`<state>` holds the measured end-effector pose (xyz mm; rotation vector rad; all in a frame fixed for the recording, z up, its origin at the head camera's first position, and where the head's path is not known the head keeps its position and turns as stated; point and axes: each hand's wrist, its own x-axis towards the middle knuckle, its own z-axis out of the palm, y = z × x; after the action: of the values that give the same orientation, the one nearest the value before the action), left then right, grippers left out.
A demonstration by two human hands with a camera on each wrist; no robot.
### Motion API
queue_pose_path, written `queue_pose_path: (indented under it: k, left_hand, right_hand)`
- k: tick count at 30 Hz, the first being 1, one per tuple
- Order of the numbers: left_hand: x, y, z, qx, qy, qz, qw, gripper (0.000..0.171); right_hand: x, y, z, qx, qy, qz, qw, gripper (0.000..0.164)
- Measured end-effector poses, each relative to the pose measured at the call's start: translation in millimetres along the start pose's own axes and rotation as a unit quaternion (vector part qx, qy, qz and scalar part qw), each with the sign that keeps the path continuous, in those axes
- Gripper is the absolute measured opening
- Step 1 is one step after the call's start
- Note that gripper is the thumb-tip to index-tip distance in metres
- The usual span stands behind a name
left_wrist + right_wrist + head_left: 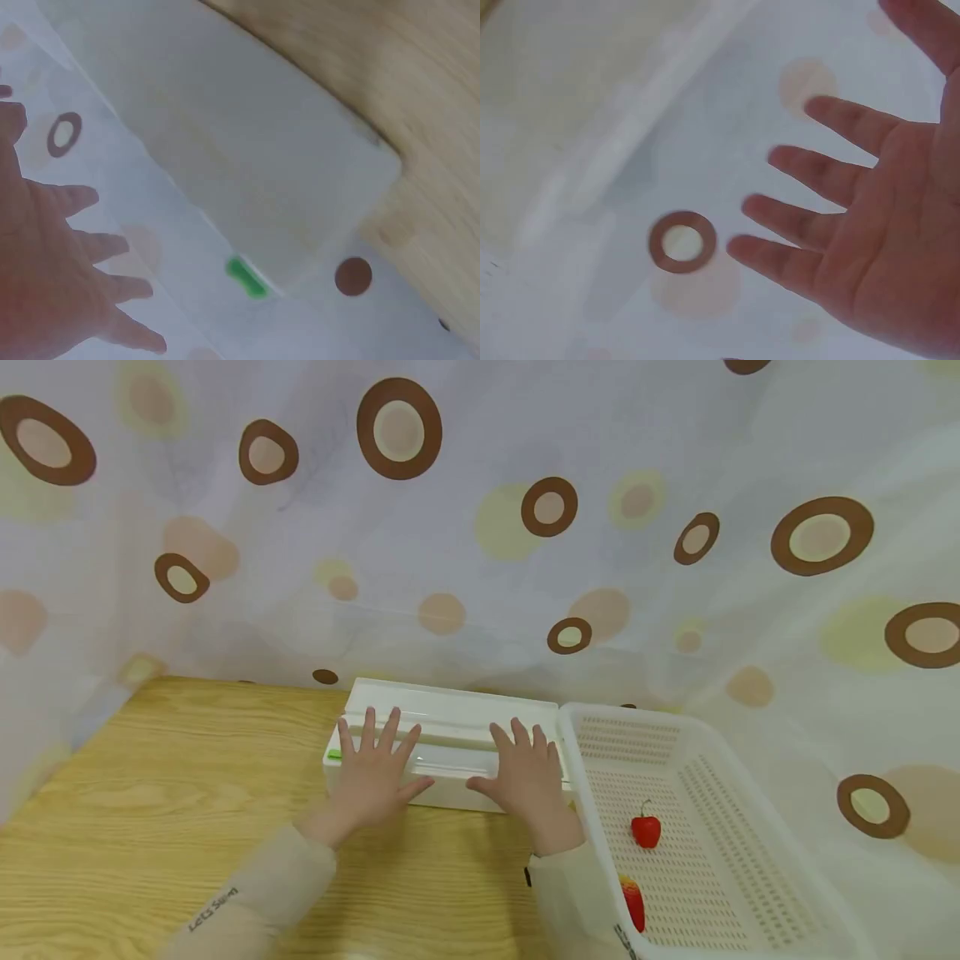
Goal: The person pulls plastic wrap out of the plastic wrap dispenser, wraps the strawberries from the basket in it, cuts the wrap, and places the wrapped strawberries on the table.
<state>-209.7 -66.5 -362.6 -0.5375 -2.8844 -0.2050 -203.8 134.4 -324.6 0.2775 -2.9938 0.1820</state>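
A long white box [453, 792], which looks like a cling film dispenser, lies on the wooden table with its lid [450, 700] tipped back. At its left end is a small green tab [334, 754], seen also in the left wrist view. Both the left hand [369, 777] and the right hand [527, 777] are spread over the box with fingers straight, one toward each end. Neither grips anything. Spread fingers show again on the left hand [56, 262] and the right hand [892, 232] in the wrist views; contact with the box cannot be told.
To the right of the box stands a white perforated basket [757, 810]. Inside it lie a red cherry-like fruit [646, 832] with a stem and a red and yellow fruit [632, 903], partly hidden by the rim. Behind the wooden table [187, 793] hangs a spotted curtain [465, 552].
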Motion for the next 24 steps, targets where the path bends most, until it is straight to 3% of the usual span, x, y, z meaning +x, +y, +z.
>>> queue_pose_path:
  k: [5,8,13,17,24]
  left_hand:
    - [3.8,-19.9,-11.8,0.000,-0.021,0.002,0.9998,0.063]
    - [5.8,-29.5,-14.2,-0.005,-0.016,0.011,0.9998,0.056]
    - [12.5,-46.8,-12.3,0.023,0.016,0.046,0.9986,0.034]
    - [14.4,-58.3,-12.7,0.008,0.021,0.058,0.9981,0.020]
    - [15.2,-62.4,-9.3,-0.024,0.009,0.058,0.9980,0.006]
  right_hand:
    - [15,-1,-35,-0.017,-0.047,0.015,0.999,0.066]
    - [24,2,-49,-0.040,-0.077,0.015,0.996,0.057]
    - [34,19,-56,-0.103,-0.118,0.014,0.988,0.006]
    - [36,34,-50,-0.144,-0.148,0.011,0.978,0.018]
    - [41,53,-23,-0.178,-0.165,-0.023,0.970,0.016]
